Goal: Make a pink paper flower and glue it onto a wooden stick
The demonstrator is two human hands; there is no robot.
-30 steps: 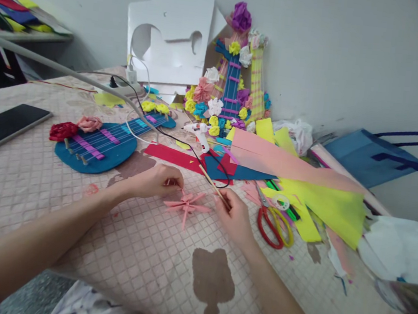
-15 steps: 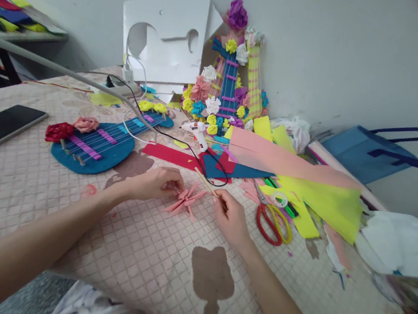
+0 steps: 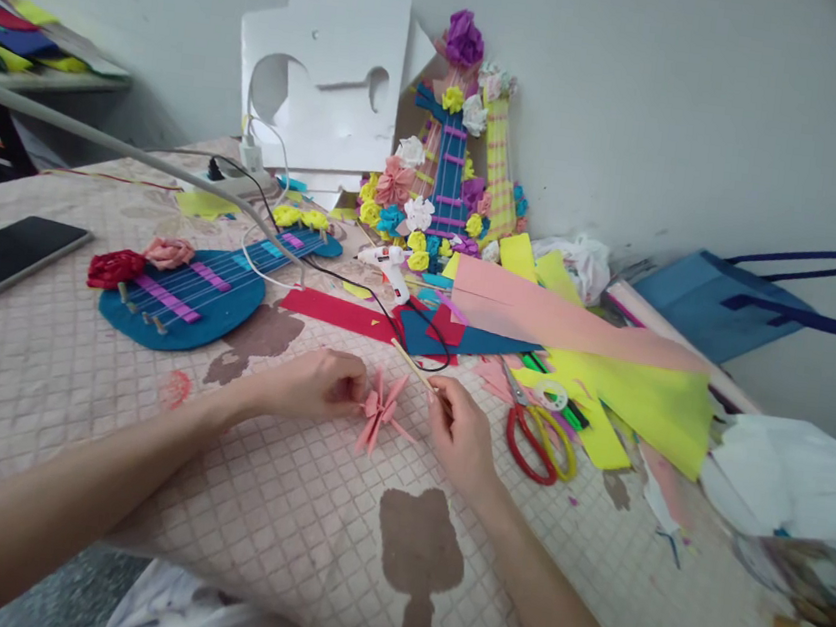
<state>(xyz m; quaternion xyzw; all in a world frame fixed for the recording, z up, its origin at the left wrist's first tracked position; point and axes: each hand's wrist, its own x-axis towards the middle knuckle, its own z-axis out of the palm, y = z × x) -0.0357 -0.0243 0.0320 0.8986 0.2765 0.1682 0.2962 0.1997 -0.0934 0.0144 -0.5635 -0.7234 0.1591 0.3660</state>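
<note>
My left hand (image 3: 338, 385) pinches the edge of a pink paper flower (image 3: 379, 412), whose narrow folded petals spread out like a star just above the table. Between the fingers of my right hand (image 3: 460, 424) is a thin wooden stick (image 3: 411, 361), its bare end pointing up and to the left. The stick and the flower are apart. Behind them lies a red paper strip (image 3: 339, 313). To the right of my right hand rest scissors (image 3: 535, 443) with one red and one yellow handle loop.
A blue paper guitar (image 3: 184, 312) with roses lies left, near a phone (image 3: 8, 262). A white glue gun (image 3: 391, 268) and its cord sit behind the hands. Decorated guitars (image 3: 450, 171) lean on the wall. Pink sheet (image 3: 539, 307) and yellow paper (image 3: 650, 400) spread right.
The pink flower has turned in my left hand, its face now more toward my right hand. My right hand still holds the stick in much the same place.
</note>
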